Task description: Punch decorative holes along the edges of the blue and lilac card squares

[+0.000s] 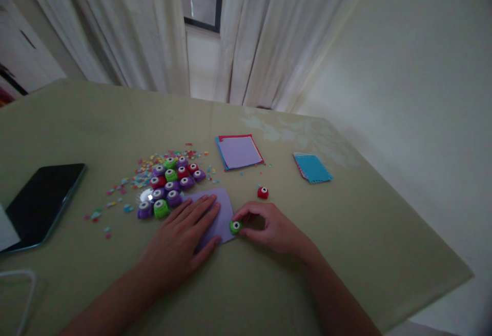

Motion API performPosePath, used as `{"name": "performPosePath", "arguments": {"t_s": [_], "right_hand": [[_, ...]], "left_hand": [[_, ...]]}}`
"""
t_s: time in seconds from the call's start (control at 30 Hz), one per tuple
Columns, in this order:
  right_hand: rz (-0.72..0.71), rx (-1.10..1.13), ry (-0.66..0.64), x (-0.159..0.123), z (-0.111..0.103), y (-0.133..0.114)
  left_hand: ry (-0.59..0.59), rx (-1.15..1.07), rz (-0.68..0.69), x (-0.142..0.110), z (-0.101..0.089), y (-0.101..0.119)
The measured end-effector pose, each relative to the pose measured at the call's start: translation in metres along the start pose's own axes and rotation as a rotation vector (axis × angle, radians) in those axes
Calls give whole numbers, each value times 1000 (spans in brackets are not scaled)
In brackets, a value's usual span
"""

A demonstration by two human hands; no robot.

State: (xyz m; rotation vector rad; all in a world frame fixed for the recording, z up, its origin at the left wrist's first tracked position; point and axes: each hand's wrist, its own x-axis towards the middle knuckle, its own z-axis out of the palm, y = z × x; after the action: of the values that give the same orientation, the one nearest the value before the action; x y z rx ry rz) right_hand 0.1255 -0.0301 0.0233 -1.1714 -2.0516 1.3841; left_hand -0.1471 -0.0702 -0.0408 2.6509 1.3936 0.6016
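Observation:
My left hand lies flat, fingers stretched out, on a purple sheet of paper. Between the thumb and fingers of my right hand is a small green craft punch with a dark star shape on its white button. The punch sits at the sheet's right edge; whether the paper is inside its slot, I cannot tell. A red craft punch stands on the table just beyond my right hand. Left of the sheet, several purple, green and red punches are grouped close together, touching the sheet's left side.
Colourful paper confetti is scattered behind and left of the punches. Farther back lies a stack of square paper, purple on top. A blue paper stack is at the right. On the left are a dark tablet and a white cable.

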Motion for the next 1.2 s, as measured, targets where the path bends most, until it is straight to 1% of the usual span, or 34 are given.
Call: {"name": "performPosePath", "arguments": {"t_s": [0.13,0.2,0.37,0.4,0.53,0.63,0.77,0.97,1.2], "right_hand": [[-12,-14,2,-1,-1,1],[6,-8,5,0,-3,3],[95,83,109,9,-10,7],[108,87,99,12,-11,7],[183,59,-31,24,-16,4],[249,50,-91,30,-17,1],[314,30,-130,35,-17,0],[346,-118,-182,39,-20,-5],[414,-293,-257,47,-17,-24]], "left_hand": [[-3,1,4,0,0,0],[0,-3,3,1,0,0],[18,-31,-1,3,1,0],[23,-34,0,3,1,0],[25,-36,-2,4,3,1],[19,-21,-11,5,6,1],[17,-20,-18,5,9,1],[27,-39,-29,7,8,3],[22,-36,-31,7,6,5]]}}
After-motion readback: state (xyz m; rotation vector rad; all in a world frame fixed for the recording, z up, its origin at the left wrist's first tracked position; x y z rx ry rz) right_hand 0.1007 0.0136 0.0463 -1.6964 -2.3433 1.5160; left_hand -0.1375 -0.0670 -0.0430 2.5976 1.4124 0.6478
